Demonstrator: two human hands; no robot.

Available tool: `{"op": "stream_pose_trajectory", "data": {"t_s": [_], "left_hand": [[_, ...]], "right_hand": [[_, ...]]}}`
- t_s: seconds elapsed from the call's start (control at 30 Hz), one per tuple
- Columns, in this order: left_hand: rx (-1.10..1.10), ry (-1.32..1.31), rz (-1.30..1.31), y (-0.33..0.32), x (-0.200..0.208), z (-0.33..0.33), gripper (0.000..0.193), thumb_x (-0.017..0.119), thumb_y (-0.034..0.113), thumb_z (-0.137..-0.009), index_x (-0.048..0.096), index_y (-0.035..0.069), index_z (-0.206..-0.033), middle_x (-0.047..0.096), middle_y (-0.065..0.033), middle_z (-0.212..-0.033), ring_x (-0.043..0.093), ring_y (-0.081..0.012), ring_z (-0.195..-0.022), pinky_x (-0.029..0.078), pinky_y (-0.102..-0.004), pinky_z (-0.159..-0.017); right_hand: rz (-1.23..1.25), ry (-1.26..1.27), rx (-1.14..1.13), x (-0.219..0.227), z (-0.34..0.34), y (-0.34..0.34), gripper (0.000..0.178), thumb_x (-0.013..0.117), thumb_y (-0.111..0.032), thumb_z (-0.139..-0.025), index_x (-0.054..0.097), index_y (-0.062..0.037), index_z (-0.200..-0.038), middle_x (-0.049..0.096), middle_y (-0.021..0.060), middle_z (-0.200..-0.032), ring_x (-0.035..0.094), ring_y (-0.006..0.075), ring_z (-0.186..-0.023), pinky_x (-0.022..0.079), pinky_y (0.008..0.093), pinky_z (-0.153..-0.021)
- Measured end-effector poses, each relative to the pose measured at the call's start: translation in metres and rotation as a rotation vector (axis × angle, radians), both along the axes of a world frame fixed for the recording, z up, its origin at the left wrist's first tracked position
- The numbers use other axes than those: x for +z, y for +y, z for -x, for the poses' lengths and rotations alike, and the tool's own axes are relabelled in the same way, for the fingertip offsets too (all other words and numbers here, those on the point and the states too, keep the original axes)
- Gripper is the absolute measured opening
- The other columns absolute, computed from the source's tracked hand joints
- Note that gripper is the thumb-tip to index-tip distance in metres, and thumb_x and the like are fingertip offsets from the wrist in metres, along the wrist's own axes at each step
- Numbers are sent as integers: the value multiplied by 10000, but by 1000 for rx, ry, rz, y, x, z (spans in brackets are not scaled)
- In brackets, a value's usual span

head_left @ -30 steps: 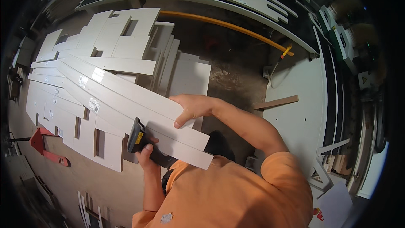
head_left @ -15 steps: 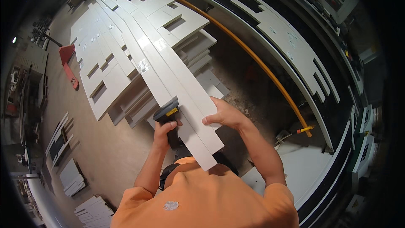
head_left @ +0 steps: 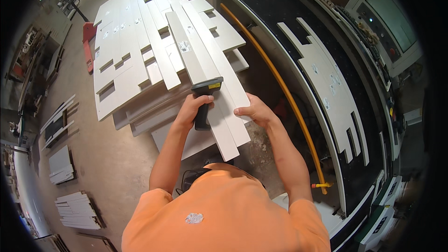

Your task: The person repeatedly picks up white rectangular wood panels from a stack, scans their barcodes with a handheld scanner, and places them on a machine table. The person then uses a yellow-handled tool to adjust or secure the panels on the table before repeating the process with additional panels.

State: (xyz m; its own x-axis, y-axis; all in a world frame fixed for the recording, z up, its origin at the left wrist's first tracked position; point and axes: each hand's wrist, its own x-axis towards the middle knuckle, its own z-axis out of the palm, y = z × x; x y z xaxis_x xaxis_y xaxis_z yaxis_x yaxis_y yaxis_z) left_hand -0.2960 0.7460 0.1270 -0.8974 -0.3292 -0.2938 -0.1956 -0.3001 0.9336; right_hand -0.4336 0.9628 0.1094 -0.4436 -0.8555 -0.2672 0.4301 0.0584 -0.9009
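Two white boards (head_left: 231,100) are extending over a panel stack (head_left: 116,67); the left hand (head_left: 190,107), closed in a firm wrap, is holding a dark handheld scanner (head_left: 204,87) above them, while the right hand (head_left: 258,111), partly closed, is gripping their right edge, thumb lying on top.

The person is wearing an orange top (head_left: 224,207) with short sleeves (head_left: 305,212). A small, ragged-edged, silvery-grey patch (head_left: 194,218) is showing left of centre. The left hand (head_left: 193,108) and right hand (head_left: 257,111) are both showing bare.
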Motion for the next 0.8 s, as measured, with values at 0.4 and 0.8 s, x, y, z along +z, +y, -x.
{"op": "stream_pose_trajectory", "data": {"t_s": [0.4,0.8], "left_hand": [[250,-127,52,-27,11,60,361,748,349,-820,721,2,-915,698,-68,-785,607,-130,-653,478,-271,-575],[335,-105,387,49,33,-28,246,738,81,-807,675,-46,-1008,662,-62,-783,663,-159,-694,536,-297,-651]], "right_hand": [[-74,121,19,-6,100,-90,498,767,-140,-865,565,51,-1278,693,128,-1097,682,195,-976,558,338,-873],[-545,303,-62,-10,71,144,635,871,-261,-685,620,33,-1189,685,126,-1085,642,183,-1023,505,337,-916]]}}
